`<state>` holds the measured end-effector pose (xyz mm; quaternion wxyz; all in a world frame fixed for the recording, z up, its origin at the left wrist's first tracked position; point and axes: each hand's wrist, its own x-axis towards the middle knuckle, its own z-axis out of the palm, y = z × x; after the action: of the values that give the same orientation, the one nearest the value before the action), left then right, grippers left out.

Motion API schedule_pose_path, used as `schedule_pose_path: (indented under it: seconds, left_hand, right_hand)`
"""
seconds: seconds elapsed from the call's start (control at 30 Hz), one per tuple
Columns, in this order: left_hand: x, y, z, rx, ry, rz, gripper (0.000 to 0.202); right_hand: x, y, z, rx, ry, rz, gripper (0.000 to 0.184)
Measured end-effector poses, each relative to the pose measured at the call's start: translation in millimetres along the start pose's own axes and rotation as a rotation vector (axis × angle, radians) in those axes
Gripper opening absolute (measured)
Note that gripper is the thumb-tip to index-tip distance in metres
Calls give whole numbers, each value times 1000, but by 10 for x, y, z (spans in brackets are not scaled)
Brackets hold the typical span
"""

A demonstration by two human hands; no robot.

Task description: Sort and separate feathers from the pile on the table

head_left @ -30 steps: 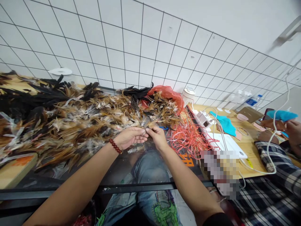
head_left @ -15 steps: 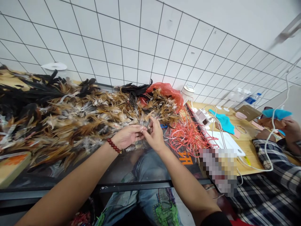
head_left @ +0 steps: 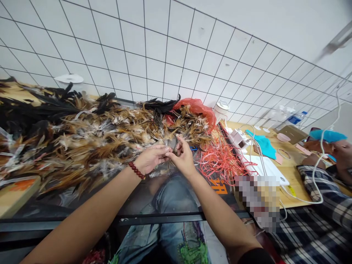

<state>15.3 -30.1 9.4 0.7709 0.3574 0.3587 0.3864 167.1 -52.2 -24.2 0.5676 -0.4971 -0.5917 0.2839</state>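
A wide heap of brown, white and black feathers (head_left: 107,141) covers the dark glossy tabletop (head_left: 115,201). At the heap's front edge, my left hand (head_left: 154,157), below a dark red bead bracelet (head_left: 136,170), pinches with its fingertips. My right hand (head_left: 183,156) meets it there, thumb and fingers closed at the same spot. A small greyish feather (head_left: 171,141) shows just above the joined fingertips; its lower part is hidden by the fingers.
Red plastic strings (head_left: 217,161) lie tangled to the right, below a red plastic bag (head_left: 203,110). A white power adapter (head_left: 239,139) and cables sit beyond. At far right, a co-worker's hand (head_left: 342,152) holds blue cloth. An open box (head_left: 16,196) stands at left.
The whole view has shifted slightly, so things appear a little further right. Both hands stay together at the same spot, with only slight finger movement.
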Motion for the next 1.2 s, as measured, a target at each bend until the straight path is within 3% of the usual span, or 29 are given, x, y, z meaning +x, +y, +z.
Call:
schedule_pose_path:
  seconds: [0.1,0.17,0.27,0.43,0.67,0.77,0.83,0.9,0.97,1.07,1.2]
  left_hand:
    - [9,-2,-20,134,-3,50,17]
    - [2,10,-31,223,-76,11,20]
    - [-23,38,-37,256,-190,-96,21]
    - [-40,53,-37,242,-191,-136,19]
    - [13,-29,-23,322,-131,42,21]
    - [32,2,-40,186,-26,121,21]
    - [52,51,-72,30,106,208,19]
    - [74,104,-108,-108,251,286,16]
    - [91,145,-134,-200,354,339,13]
    - [104,174,-148,-241,403,398,13]
    - [109,179,-164,-204,463,468,20]
  right_hand:
    - [34,-30,-31,300,-139,198,56]
    - [44,-57,-61,461,-226,300,42]
    - [44,-66,-92,537,-282,378,41]
    - [34,-25,-61,470,-148,359,39]
    - [38,-63,-21,319,-61,262,39]
    - [92,-59,-111,312,67,191,28]
    - [141,-44,-206,226,156,144,29]
    - [198,-44,-292,36,131,115,26]
    - [265,-80,-329,-253,-23,89,18]
    - [391,-192,-258,-699,-321,34,12]
    - [576,-295,-39,-1029,-404,-87,27]
